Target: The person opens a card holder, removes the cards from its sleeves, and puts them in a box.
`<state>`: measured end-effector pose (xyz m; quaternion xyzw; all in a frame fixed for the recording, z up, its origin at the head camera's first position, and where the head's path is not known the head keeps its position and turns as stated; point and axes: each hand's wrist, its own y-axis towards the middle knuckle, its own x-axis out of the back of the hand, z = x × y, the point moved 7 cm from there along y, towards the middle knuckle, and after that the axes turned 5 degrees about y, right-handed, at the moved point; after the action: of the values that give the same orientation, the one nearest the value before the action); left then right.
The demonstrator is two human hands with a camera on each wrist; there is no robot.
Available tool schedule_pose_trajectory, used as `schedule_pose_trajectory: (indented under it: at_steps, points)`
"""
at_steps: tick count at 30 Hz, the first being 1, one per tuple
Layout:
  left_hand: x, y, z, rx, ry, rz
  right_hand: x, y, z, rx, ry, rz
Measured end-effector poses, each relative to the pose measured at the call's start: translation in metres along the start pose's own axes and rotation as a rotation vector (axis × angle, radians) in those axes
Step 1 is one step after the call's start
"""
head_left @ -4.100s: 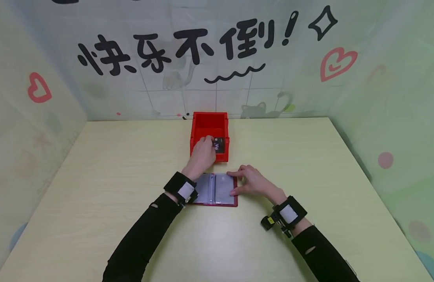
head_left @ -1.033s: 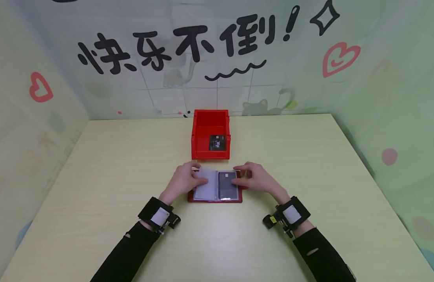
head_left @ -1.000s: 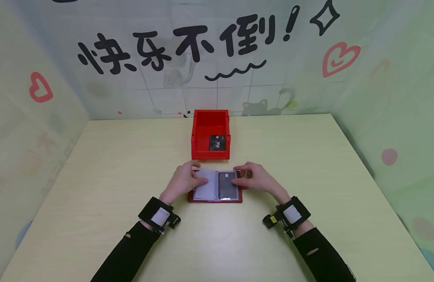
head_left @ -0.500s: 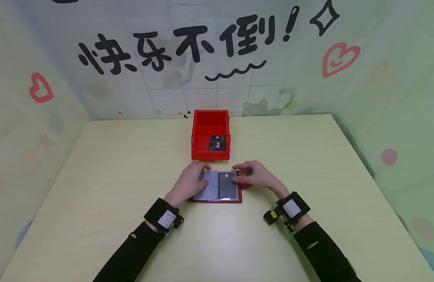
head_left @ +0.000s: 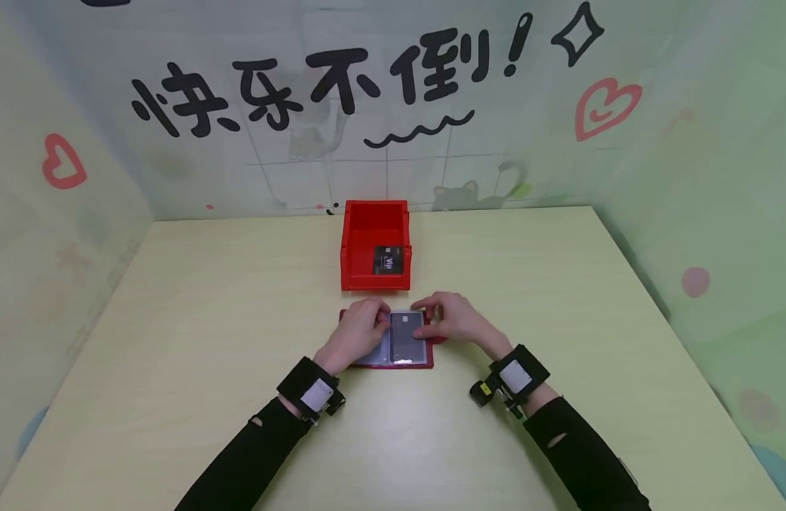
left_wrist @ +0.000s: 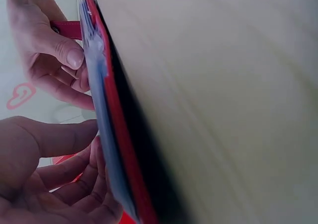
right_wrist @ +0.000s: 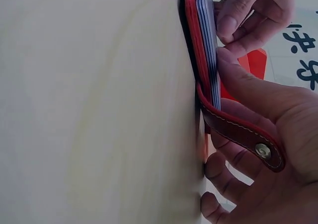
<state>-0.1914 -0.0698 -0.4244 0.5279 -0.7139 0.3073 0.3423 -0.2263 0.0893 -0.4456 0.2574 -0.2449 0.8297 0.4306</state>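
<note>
A red card holder [head_left: 429, 359] with clear plastic pages lies open on the table. A dark grey card [head_left: 408, 348] sits in its right-hand page. My left hand [head_left: 357, 330] is over the left page; its thumb and fingertips meet the plastic close to the grey card's left edge. Whether they pinch anything there is hidden. My right hand [head_left: 459, 318] holds the right side, thumb on the pages and fingers about the far edge. The snap strap [right_wrist: 243, 132] juts out between that thumb and the fingers.
Behind the card holder stands a red bin [head_left: 375, 284]. A black card marked "Vip" [head_left: 388, 260] lies inside it. The pale wooden table [head_left: 239, 284] ends at a printed backdrop [head_left: 277, 170], with more printed cloth on both sides.
My left hand first came away from the bin, then lay on the left page, and has since moved right to the grey card. That card has appeared in the right page.
</note>
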Motion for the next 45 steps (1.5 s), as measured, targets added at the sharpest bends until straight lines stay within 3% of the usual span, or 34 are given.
schedule_pose_trajectory:
  at_steps: [9,17,22,37,45]
  points:
    - [-0.001,0.003,0.006,0.045,-0.059,0.041,-0.003,-0.002,0.002,0.013,-0.027,0.018]
    - [-0.004,0.003,0.009,0.155,-0.213,0.209,-0.003,0.0,0.001,0.043,-0.089,0.002]
    - [-0.002,0.001,0.011,0.19,-0.285,0.257,-0.003,0.0,-0.001,0.058,-0.115,-0.008]
    - [-0.002,0.005,0.015,0.226,-0.333,0.246,-0.002,-0.002,-0.001,0.053,-0.11,-0.009]
    - [-0.002,0.005,0.015,0.215,-0.278,0.231,-0.004,-0.001,-0.002,0.045,-0.113,-0.001]
